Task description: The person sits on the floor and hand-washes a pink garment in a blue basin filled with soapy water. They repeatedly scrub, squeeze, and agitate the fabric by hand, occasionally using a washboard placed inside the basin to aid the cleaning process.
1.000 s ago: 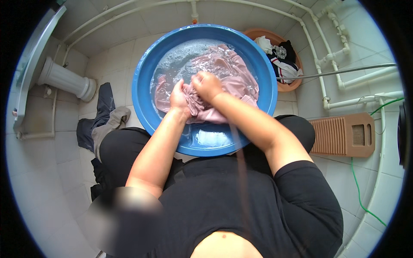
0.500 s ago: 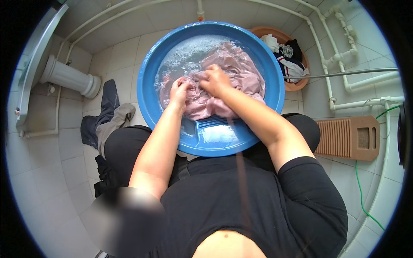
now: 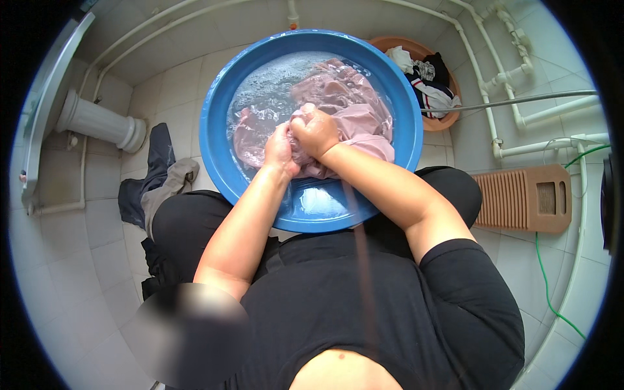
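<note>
Fingers (image 3: pixel 305 116) of the right hand (image 3: pixel 317 135) are curled tight in a fist on a bunch of wet pink cloth (image 3: pixel 366 120), and those of the left hand (image 3: pixel 278 151) wrap the same bunch from the left, so the two hands meet (how much fabric each one has is hidden between them). That cloth lies inside a large blue basin (image 3: pixel 212 133), its bulk spread to the right and far side, partly under soapy water (image 3: pixel 260 81) with foam along the far left. My reading is that the step in hand is rubbing or squeezing this one bunched part, hand against hand. A next stroke would call for a firm grip on both sides and knuckles working against the fabric; a fresh part would call for loosening the fingers and gathering cloth from the right. On the floor to the right is a brown washboard (image 3: pixel 551 218), apart from both hands; at far right, an orange-brown basin (image 3: pixel 442 123) holds other clothes (image 3: pixel 437 97).
</note>
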A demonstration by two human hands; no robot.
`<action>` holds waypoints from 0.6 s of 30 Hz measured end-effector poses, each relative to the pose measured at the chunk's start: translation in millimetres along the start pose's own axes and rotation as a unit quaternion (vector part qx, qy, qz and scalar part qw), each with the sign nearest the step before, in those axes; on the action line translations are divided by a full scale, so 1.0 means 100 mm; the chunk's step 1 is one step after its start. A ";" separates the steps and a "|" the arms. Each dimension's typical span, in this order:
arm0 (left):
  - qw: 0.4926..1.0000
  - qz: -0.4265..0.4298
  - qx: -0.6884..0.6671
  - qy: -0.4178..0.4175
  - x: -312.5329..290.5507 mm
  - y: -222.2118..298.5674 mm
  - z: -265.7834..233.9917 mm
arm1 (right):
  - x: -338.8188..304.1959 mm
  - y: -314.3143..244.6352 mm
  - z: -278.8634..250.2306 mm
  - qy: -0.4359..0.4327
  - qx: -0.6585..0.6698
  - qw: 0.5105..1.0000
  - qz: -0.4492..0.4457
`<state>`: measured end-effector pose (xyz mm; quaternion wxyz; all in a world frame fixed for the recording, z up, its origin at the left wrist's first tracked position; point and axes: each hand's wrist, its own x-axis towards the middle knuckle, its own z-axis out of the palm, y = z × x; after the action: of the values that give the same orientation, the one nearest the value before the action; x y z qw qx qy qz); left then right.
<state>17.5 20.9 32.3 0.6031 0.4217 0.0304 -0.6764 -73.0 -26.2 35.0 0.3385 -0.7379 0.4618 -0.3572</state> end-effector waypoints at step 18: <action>0.616 0.314 0.709 -0.137 -0.29 0.57 0.12 | 0.42 -0.40 -0.66 -0.404 0.338 0.846 0.087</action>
<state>56.5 21.6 84.0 0.2888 0.6047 -0.6760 -0.3066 -97.0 -62.8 111.5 0.7532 -0.6136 0.1975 -0.1309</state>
